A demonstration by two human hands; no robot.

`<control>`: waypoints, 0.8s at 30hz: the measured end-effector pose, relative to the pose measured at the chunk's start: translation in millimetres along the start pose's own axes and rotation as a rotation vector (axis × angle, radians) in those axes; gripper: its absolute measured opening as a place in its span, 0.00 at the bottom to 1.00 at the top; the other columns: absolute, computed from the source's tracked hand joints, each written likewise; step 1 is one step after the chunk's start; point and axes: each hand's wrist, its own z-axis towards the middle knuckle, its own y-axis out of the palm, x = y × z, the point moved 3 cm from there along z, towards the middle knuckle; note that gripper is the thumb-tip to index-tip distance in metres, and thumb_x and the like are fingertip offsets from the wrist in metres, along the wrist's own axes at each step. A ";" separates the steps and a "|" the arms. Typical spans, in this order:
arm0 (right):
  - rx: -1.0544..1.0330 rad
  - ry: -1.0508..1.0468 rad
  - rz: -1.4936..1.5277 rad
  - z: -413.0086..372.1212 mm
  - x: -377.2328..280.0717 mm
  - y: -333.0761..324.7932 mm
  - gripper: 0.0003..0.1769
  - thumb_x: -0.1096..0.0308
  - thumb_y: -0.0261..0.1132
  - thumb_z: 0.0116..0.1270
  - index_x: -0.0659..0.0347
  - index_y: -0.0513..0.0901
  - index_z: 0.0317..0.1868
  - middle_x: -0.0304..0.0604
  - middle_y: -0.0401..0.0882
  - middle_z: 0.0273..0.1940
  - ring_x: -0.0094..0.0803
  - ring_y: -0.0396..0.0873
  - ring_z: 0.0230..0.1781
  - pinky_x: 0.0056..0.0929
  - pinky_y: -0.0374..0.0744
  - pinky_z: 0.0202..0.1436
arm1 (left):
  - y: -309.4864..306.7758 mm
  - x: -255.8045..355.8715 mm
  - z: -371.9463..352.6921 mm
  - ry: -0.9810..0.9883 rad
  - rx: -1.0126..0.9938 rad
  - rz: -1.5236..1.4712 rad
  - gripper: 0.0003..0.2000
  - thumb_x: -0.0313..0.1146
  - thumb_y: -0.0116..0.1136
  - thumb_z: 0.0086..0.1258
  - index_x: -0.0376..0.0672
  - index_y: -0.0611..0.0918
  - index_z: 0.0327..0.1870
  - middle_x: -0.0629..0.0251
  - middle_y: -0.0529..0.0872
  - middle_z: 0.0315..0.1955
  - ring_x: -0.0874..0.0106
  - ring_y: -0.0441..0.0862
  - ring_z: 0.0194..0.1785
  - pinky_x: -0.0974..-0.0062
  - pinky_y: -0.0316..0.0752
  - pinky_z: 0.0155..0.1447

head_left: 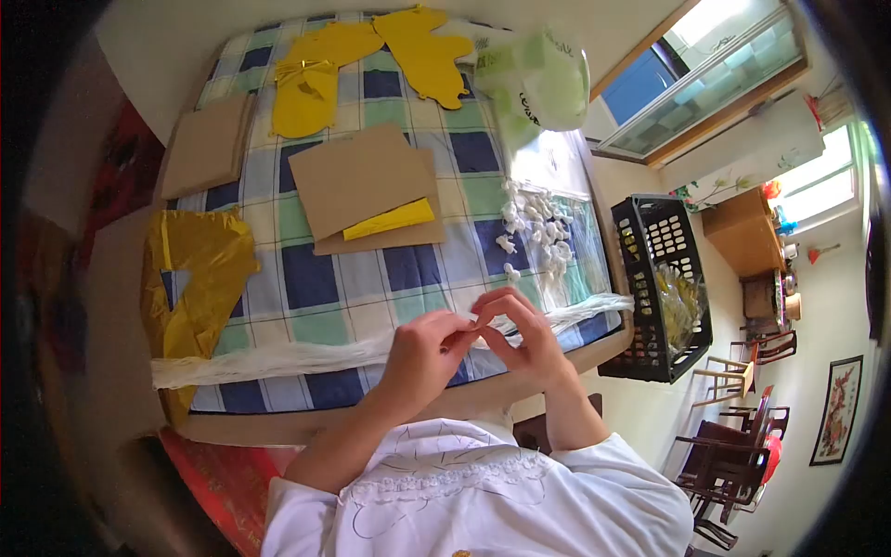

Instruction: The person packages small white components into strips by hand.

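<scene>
Both hands meet above the front edge of a table with a checked cloth. My left hand has its fingers pinched, and what lies between them is too small to make out. My right hand arches its fingers, their tips touching those of my left hand; any held piece is hidden. Beneath and beside the hands, a long bundle of white strands runs along the near edge. Several small white knotted pieces lie beyond my right hand.
Brown cardboard sheets, yellow cut-outs and gold foil lie on the cloth. A green and white plastic bag is at the far right corner. A black crate stands against the right side; chairs are farther off.
</scene>
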 end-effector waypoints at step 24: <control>-0.219 -0.272 -0.055 2.4 -15.7 52.6 0.13 0.75 0.66 0.54 0.61 0.79 0.42 0.46 0.76 0.34 0.42 0.78 0.33 0.37 0.75 0.33 | -57.2 -0.9 -45.8 -0.118 0.070 -0.111 0.03 0.21 0.59 0.66 0.35 0.83 0.36 0.61 0.87 0.33 0.73 0.83 0.36 0.76 0.78 0.44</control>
